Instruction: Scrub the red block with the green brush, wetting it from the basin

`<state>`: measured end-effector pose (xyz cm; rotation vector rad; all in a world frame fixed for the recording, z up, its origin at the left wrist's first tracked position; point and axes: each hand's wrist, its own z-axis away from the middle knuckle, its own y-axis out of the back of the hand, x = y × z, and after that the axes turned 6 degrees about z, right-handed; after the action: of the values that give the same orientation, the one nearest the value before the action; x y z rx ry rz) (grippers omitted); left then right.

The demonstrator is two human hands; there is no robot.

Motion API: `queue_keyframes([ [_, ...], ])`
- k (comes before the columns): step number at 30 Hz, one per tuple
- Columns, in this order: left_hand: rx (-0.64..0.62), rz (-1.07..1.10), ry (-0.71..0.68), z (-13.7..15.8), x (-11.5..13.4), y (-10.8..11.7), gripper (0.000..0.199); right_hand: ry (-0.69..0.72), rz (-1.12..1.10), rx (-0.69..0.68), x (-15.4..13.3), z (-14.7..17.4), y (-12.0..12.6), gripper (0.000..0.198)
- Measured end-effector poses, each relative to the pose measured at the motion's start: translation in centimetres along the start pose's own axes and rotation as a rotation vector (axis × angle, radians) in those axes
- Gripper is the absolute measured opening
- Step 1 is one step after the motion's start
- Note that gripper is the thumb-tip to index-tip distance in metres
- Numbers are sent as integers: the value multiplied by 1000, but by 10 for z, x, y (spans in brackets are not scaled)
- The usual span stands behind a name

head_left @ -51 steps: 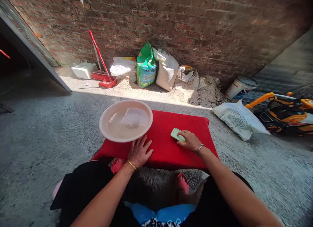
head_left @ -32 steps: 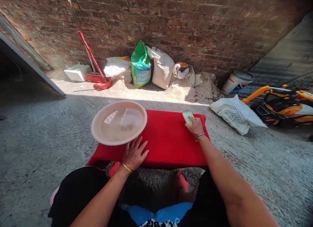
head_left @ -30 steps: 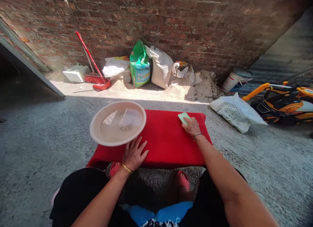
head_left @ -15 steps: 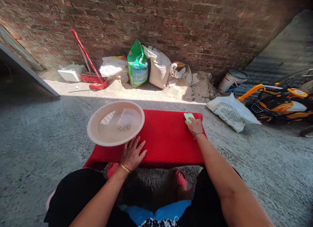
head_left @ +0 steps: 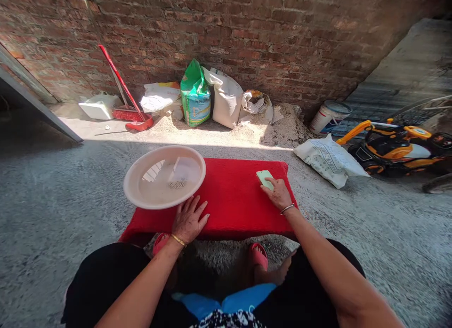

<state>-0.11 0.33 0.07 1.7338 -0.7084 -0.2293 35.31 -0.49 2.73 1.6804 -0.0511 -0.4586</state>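
A red cloth cover (head_left: 233,196) lies over a low table or bench in front of my knees. My right hand (head_left: 277,192), at its right side, grips a pale green rectangular block (head_left: 264,178) pressed on the red fabric. Whether the block is a brush, a sponge or soap I cannot tell. Palm down with fingers spread, my left hand (head_left: 189,220) rests on the cloth at the near edge. Its fingertips lie close by the rim of a pale pink basin (head_left: 141,201) of water, which overhangs the cloth's left side.
Against the brick wall (head_left: 247,45) stand a green bag (head_left: 195,95), a white sack (head_left: 226,100), and a red broom and dustpan (head_left: 141,124). To the right are a filled sack (head_left: 330,158), a bucket (head_left: 330,116) and a yellow-black ride-on toy (head_left: 391,149).
My right hand has drawn the pale green block nearer to me and slightly left across the cloth. My left hand stays beside the basin. The whole view has shifted slightly.
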Motion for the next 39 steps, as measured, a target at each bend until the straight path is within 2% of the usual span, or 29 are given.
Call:
queue_keyframes([
  [2, 6, -6, -2, 0, 0, 0, 40, 195, -5, -34, -29, 27, -11, 45],
  [4, 5, -18, -4, 0, -1, -1, 40, 333, 33, -47, -44, 48, -17, 44],
  [6, 5, -27, -4, 0, -1, -2, 40, 324, 107, -59, -38, 60, -13, 43],
  [8, 4, -32, -5, 0, -1, -3, 40, 166, 197, -71, -11, 61, 0, 43],
  [11, 10, -22, -9, 0, -1, -3, 40, -192, 297, -95, 47, 58, 29, 45],
  [13, 18, -12, -9, -1, 0, -2, 40, -398, 314, -73, 77, 58, 45, 47],
  [15, 19, -14, -8, -1, 0, -2, 40, -467, 285, -12, 83, 62, 51, 49],
  [17, 14, -25, -7, -1, 0, -2, 40, -391, 221, 41, 64, 72, 44, 50],
  [22, 11, -40, -7, -1, -1, -4, 40, 44, 146, -18, -33, 99, 6, 46],
  [24, 15, -40, -7, -1, -2, -5, 40, 141, 191, -54, -49, 102, 0, 45],
  [25, 17, -43, -8, -1, -2, -5, 40, 145, 220, -68, -47, 102, 2, 44],
  [27, 19, -50, -11, -1, -1, -6, 41, 46, 278, -104, -23, 101, 12, 45],
  [31, 30, -36, -9, -1, 1, -5, 40, -395, 338, -143, 54, 99, 47, 48],
  [33, 37, -21, -5, -1, 1, -5, 40, -526, 331, -100, 73, 104, 55, 49],
  [35, 40, -20, -4, -1, 1, -5, 40, -485, 287, -46, 67, 114, 51, 49],
  [39, 33, -45, -9, -1, 0, -6, 40, -103, 172, -27, 6, 139, 19, 45],
])
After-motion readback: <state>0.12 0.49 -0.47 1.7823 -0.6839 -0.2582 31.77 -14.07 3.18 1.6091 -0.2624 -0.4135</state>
